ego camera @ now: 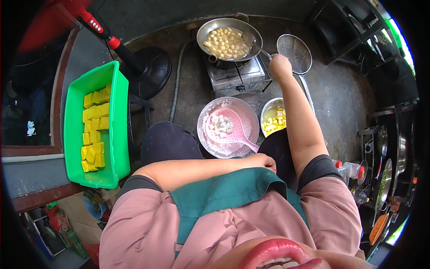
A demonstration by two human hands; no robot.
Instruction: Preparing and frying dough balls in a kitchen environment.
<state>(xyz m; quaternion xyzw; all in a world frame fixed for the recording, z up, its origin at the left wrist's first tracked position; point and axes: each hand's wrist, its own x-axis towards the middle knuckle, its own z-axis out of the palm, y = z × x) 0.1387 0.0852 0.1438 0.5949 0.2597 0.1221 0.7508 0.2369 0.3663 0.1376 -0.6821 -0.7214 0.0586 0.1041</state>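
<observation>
My right hand (pixel 281 67) grips the handle of a metal spatula (pixel 249 39), whose blade is among pale cubes frying in oil in a wok (pixel 200 33). The wok sits on a gas stove (pixel 237 75). My left hand (pixel 267 163) rests across my lap, its fingers curled and partly hidden; whether it holds anything cannot be told. In front of my knees, a metal basin (pixel 202 143) dusted with flour holds a pink slotted scoop (pixel 235 134) with coated cubes (pixel 220 126) in it. Beside it stands a metal bowl (pixel 265 109) of yellow-and-white cubes in liquid.
A round wire strainer (pixel 294 53) lies right of the stove. At left, a green plastic crate (pixel 75 134) holds yellow blocks (pixel 95 123), near a standing fan (pixel 126 55). A ribbed hose (pixel 177 80) crosses the floor. Racks with pans and bottles (pixel 352 169) stand at right.
</observation>
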